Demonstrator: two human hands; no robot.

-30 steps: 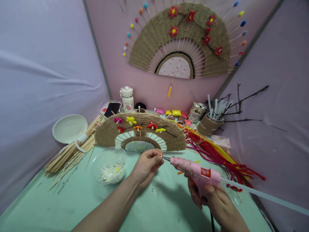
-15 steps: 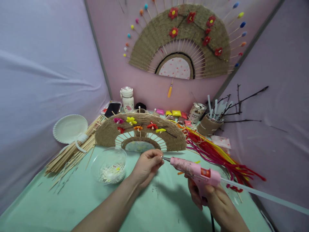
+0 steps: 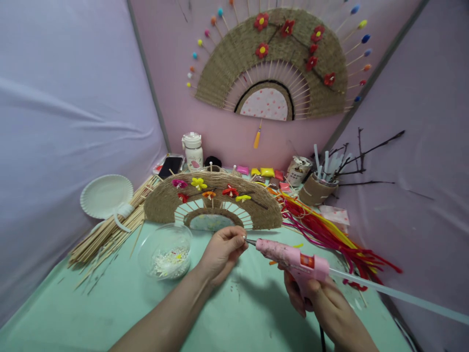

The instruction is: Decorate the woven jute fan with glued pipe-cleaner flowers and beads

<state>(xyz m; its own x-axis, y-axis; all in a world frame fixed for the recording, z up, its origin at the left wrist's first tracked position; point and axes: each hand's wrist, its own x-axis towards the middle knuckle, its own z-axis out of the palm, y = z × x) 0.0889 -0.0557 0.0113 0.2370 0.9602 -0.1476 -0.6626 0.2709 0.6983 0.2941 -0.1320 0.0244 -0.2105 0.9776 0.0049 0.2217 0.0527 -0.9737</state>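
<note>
My right hand (image 3: 311,298) is wrapped round the handle of a pink hot glue gun (image 3: 293,256), with a long clear glue stick (image 3: 395,292) running out of its back. Its metal nozzle points left, at the fingertips of my left hand (image 3: 229,249). Thumb and forefinger there pinch a tiny white bead, mostly hidden. Just beyond stands a woven twine fan (image 3: 157,208) decorated with colourful pipe-cleaner flowers and a twig. Left of my left hand, a clear plastic bowl (image 3: 144,252) holds white beads and small pale pieces.
Bundled thin sticks (image 3: 110,230) and a white paper plate (image 3: 106,195) lie at the left. Colourful pipe cleaners (image 3: 322,225) spread at the right, before a pot (image 3: 318,189) of glue sticks and twigs. A bottle (image 3: 193,151) stands behind; a larger fan (image 3: 216,78) hangs on the wall.
The glue gun has shifted slightly left, its nozzle now at the left fingertips. My left hand keeps its pinch and has barely moved.
</note>
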